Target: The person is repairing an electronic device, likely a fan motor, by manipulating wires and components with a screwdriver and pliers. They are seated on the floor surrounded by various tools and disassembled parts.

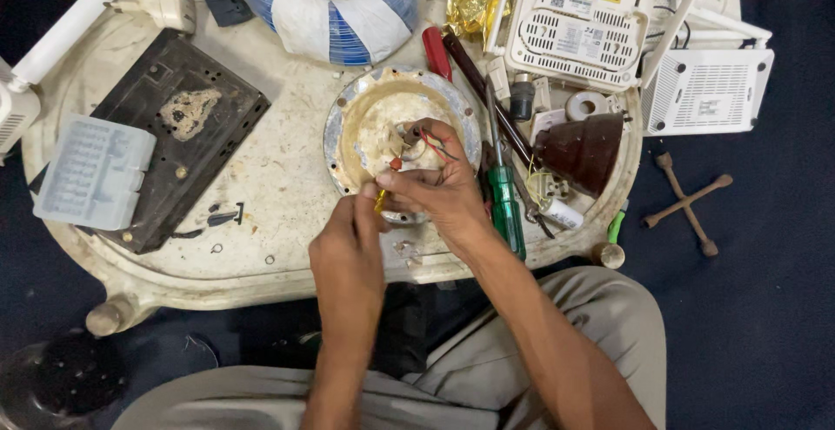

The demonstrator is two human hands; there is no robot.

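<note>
Both your hands met, left hand (pixel 352 234) and right hand (pixel 444 188) pinching thin, floppy red wires (pixel 432 145) over the round, stiff, grimy metal disc (pixel 376 117); gripping near the ends looked best.

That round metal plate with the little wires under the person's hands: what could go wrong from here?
The thin red wires pinched by the right hand look fine enough to snap if tugged. The yellow-handled tool in the left hand works close to the fingers, so a slip might jab them. The round plate sits loose on a crowded tray, and the green screwdriver beside it could get knocked off.
</note>
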